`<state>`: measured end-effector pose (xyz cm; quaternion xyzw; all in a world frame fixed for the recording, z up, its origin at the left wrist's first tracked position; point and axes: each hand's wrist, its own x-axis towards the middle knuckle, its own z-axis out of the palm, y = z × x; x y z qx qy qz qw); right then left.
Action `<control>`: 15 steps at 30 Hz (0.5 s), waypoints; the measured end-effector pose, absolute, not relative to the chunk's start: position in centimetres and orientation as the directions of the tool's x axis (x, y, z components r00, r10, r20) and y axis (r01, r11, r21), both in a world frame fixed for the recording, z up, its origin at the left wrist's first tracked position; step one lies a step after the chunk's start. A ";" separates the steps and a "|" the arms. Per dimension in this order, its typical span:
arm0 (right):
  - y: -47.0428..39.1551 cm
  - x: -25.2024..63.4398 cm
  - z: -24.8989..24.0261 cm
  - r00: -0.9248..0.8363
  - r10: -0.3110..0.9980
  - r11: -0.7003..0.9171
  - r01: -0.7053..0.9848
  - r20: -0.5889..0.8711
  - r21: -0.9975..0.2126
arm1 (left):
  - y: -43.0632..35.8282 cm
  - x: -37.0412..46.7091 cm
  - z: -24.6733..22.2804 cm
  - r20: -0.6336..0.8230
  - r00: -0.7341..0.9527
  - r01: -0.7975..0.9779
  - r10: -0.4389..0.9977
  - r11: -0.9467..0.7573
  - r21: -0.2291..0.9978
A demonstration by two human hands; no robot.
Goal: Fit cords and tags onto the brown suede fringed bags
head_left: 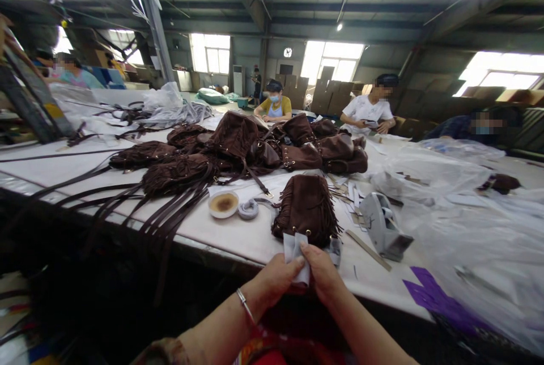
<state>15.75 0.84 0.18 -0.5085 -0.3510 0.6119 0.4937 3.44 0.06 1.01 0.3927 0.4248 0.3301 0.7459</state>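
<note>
Both my hands meet at the table's front edge around a piece of white paper [297, 242], which looks folded. My left hand [279, 275] pinches it from the left, thumb on top. From the right, my right hand [322, 270] grips the same paper with its thumb pressed down. Just beyond lies a dark brown fringed bag [306, 209] with small metal studs along its near edge; the paper overlaps that edge. A silver bracelet [245, 304] circles my left wrist. My lower fingers are mostly hidden.
Brown bags [238, 138] are heaped behind, with straps [159, 223] hanging over the front edge. A dish of brown paste [224, 204] and a roll [248, 209] lie left; a tape dispenser [382, 226] and plastic sheeting [476, 229] lie right. Several people sit or stand across the table.
</note>
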 end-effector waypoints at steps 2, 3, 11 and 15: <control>0.8 15.3 0.4 -0.036 0.948 -0.305 -0.375 -0.315 -0.875 | 0.3 3.3 0.8 -0.397 0.399 -0.095 0.827 0.468 0.879; 0.9 15.2 0.4 -0.029 0.945 -0.309 -0.400 -0.325 -0.863 | 0.5 3.1 0.6 -0.393 0.376 -0.045 0.839 0.440 0.897; 1.5 15.7 -0.5 0.136 0.953 -0.257 -0.109 -0.271 -0.960 | 1.1 1.6 -0.2 0.064 0.146 0.435 0.987 -0.122 0.892; 1.5 15.7 0.0 0.177 0.963 -0.226 0.129 -0.202 -0.965 | 0.9 1.8 0.0 0.180 0.109 0.481 0.978 -0.210 0.851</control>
